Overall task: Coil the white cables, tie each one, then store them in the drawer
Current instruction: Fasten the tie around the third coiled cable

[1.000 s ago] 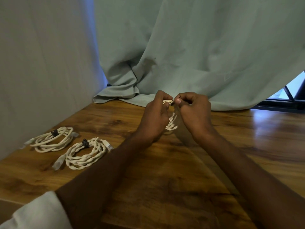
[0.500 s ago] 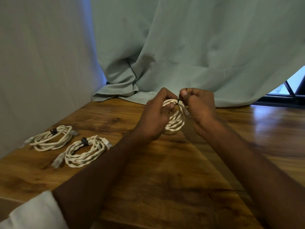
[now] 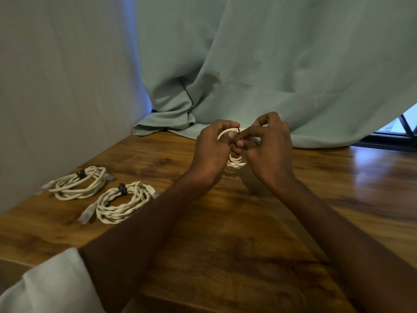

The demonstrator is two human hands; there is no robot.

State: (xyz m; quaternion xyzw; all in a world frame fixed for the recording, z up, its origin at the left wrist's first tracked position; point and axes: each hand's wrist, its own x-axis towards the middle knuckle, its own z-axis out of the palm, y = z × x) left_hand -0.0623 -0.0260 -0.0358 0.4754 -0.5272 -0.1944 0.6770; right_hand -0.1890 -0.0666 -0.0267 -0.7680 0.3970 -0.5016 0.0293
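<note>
A pale, flat wall (image 3: 56,86) is filling the left side, meeting a wooden tabletop (image 3: 225,233) with glossy brown grain. Near that wall a smooth white cable (image 3: 77,183) is lying in a flat oval coil, cinched by a dark tie (image 3: 80,174), its clear plugs sticking out at both ends. Just beside it, to the right, a twisted, rope-like white cable (image 3: 123,202) is lying coiled the same way, bound with its own dark tie (image 3: 122,189). A white sleeve (image 3: 52,283) is showing at the lower left corner. Behind, a soft grey-green curtain (image 3: 259,64) is hanging in loose folds and bunching on the back of the tabletop.

The left hand (image 3: 213,152) is reaching forward from a bare forearm, fingers curled round the top of a third white coil (image 3: 235,162), thumb pressing on its strands. This coil is being held upright above the tabletop, between the two hands. The right hand (image 3: 269,147) is meeting it from the other side, forefinger and thumb pinching a small dark tie (image 3: 237,132) at the top of the coil, the other fingers curling loosely. At far right, a dark window frame (image 3: 392,141) is peeking out.
</note>
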